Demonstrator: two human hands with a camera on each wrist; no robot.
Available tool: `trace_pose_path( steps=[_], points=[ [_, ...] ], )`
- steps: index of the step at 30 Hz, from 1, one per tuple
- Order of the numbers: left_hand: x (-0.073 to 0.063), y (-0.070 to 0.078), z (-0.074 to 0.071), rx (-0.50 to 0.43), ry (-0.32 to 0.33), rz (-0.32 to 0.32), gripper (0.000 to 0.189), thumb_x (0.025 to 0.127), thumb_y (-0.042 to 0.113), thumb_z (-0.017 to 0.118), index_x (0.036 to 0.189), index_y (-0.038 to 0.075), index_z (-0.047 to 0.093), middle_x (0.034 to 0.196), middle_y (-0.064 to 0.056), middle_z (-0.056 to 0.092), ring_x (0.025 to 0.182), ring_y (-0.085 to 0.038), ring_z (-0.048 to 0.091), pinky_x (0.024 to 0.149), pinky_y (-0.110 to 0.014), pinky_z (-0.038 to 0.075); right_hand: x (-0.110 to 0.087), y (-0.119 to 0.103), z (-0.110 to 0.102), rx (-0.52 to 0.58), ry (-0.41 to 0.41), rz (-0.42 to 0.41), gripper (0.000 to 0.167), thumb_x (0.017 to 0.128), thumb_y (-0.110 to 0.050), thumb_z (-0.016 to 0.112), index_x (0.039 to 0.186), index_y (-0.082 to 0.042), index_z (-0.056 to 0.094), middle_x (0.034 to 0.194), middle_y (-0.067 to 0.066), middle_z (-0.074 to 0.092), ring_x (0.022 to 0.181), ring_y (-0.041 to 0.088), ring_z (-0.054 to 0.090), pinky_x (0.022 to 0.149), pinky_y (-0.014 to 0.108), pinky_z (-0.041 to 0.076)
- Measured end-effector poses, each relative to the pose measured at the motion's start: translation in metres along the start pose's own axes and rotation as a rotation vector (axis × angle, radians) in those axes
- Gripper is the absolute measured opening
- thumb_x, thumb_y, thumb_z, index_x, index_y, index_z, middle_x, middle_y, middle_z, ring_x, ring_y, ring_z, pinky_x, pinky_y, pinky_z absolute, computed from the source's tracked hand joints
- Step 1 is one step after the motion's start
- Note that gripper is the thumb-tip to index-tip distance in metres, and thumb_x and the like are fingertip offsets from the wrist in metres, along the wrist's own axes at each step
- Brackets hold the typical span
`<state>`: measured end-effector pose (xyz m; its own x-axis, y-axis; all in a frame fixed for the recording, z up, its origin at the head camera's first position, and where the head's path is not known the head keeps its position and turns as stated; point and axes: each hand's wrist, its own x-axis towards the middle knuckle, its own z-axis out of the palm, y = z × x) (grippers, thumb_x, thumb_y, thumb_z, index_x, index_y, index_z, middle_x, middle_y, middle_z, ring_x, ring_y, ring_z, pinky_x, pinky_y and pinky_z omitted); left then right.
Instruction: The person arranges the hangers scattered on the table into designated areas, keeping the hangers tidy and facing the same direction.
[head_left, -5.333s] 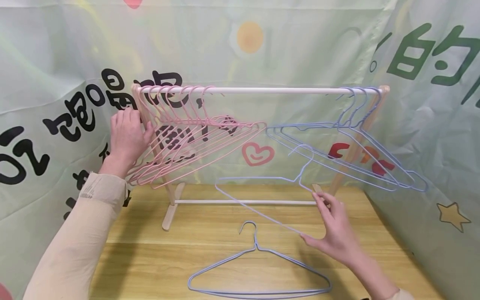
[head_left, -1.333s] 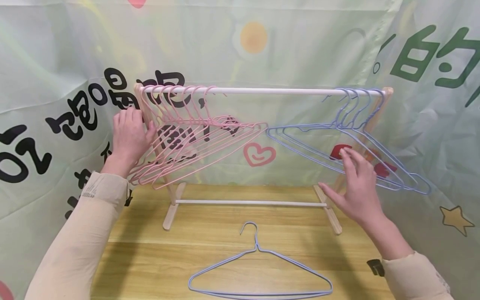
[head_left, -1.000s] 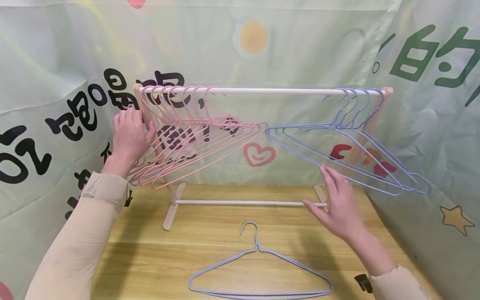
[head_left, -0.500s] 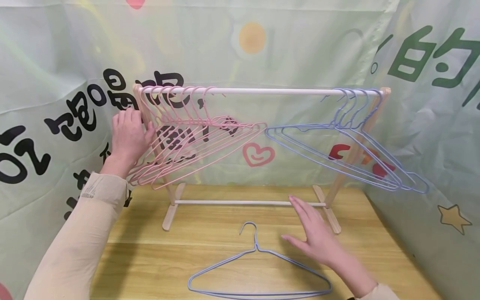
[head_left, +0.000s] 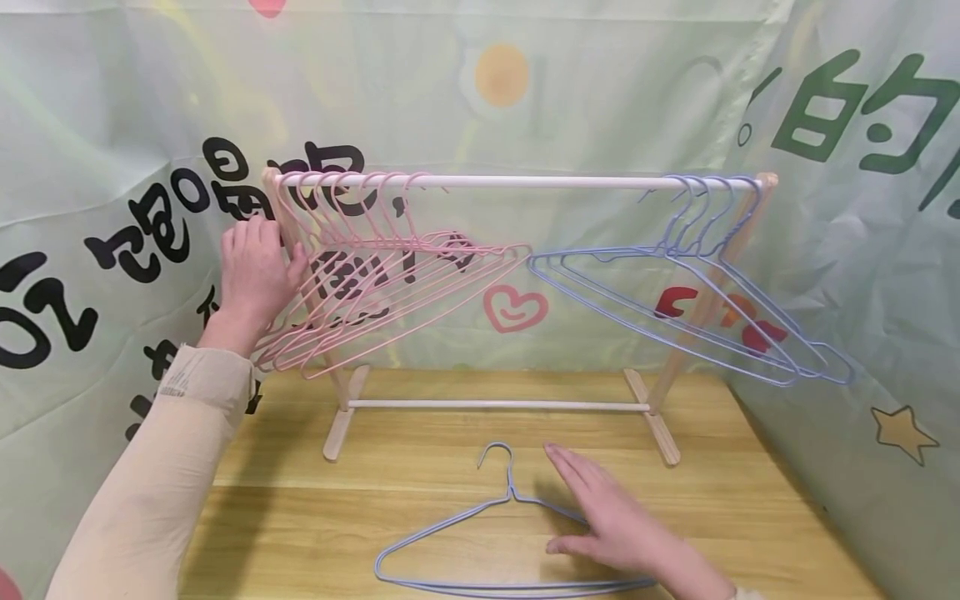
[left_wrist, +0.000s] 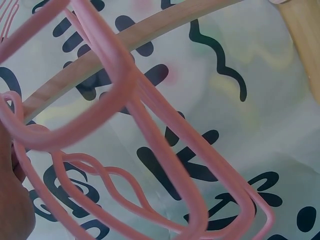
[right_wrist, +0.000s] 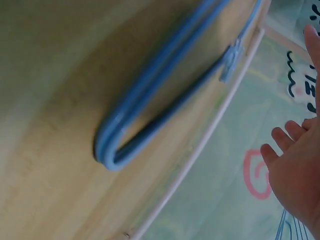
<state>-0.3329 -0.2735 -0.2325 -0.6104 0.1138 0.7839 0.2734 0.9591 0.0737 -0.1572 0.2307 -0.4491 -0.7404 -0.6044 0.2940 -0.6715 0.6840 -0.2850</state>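
Note:
My left hand [head_left: 258, 275] grips the left upright of a garment rack [head_left: 525, 182], its thumb across the wood; the fingertips are hidden. Beside it, several pink wire hangers [head_left: 420, 321] hang from the left end of the white rail, and they fill much of the left wrist view. Several blue hangers [head_left: 622, 315] hang at the rail's right end. A small stack of blue hangers [head_left: 442, 527] lies flat on the table, hooks toward the rack. Over the stack's right arm is my right hand [head_left: 618, 525], fingers extended and thumb apart, holding nothing.
The rack stands on wooden feet [head_left: 341, 427] joined by a low white bar [head_left: 495, 405]. A printed cloth backdrop [head_left: 615, 100] closes off the back and both sides of the wooden table [head_left: 292, 517].
Earlier my right hand held a blue hanger in the air; that hanger is now on the rail. The right hand has come down and left toward the stack. My left hand stays put.

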Motion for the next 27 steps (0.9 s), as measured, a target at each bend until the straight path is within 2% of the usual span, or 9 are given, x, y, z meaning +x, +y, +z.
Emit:
trace_pose_path(
  steps=[6,12,15,19,22,27],
  points=[
    [0.000,-0.001,0.000,0.004,-0.008,-0.003,0.029,0.102,0.023,0.052,0.098,-0.006,0.048,0.096,-0.024,0.048,0.094,-0.045,0.042,0.096,-0.058,0.033,-0.007,-0.003,0.010,0.050,-0.121,0.011,0.130,0.071,-0.072,0.079,0.167,-0.011,0.016,0.167,0.016,0.032,0.148,0.036,0.039,0.112,0.059,0.039],
    [0.000,-0.001,0.000,0.001,-0.009,-0.005,0.029,0.102,0.022,0.052,0.099,-0.006,0.048,0.097,-0.024,0.048,0.095,-0.045,0.042,0.097,-0.058,0.033,-0.012,-0.002,0.015,0.018,-0.140,-0.042,0.132,0.068,-0.083,0.069,0.165,-0.006,0.023,0.164,0.019,0.036,0.146,0.036,0.042,0.110,0.059,0.042],
    [0.000,0.000,0.000,0.001,-0.009,-0.007,0.029,0.102,0.022,0.052,0.099,-0.006,0.048,0.097,-0.025,0.048,0.095,-0.045,0.042,0.097,-0.058,0.033,-0.014,0.000,0.018,-0.007,-0.154,-0.075,0.130,0.069,-0.082,0.072,0.163,-0.004,0.027,0.162,0.019,0.038,0.144,0.036,0.044,0.109,0.057,0.044],
    [0.000,0.000,0.000,0.004,-0.011,-0.009,0.029,0.102,0.022,0.052,0.099,-0.006,0.049,0.097,-0.024,0.048,0.095,-0.045,0.042,0.097,-0.058,0.033,-0.019,0.001,0.020,0.000,-0.213,-0.060,0.125,0.072,-0.077,0.076,0.162,-0.003,0.030,0.161,0.018,0.039,0.142,0.036,0.046,0.108,0.057,0.045],
    [0.000,0.000,0.000,0.004,-0.012,-0.011,0.029,0.102,0.022,0.053,0.098,-0.006,0.049,0.097,-0.024,0.048,0.095,-0.045,0.042,0.097,-0.058,0.033,-0.021,0.003,0.021,0.011,-0.248,-0.044,0.122,0.075,-0.078,0.073,0.161,-0.002,0.032,0.160,0.016,0.041,0.141,0.036,0.047,0.108,0.057,0.045],
    [0.000,0.000,0.000,0.005,-0.003,-0.004,0.028,0.102,0.022,0.053,0.098,-0.006,0.048,0.096,-0.024,0.048,0.094,-0.045,0.042,0.096,-0.058,0.033,-0.022,0.004,0.023,-0.012,-0.242,-0.065,0.117,0.076,-0.077,0.073,0.158,-0.001,0.037,0.156,0.013,0.045,0.138,0.033,0.050,0.107,0.056,0.046]
  ],
)
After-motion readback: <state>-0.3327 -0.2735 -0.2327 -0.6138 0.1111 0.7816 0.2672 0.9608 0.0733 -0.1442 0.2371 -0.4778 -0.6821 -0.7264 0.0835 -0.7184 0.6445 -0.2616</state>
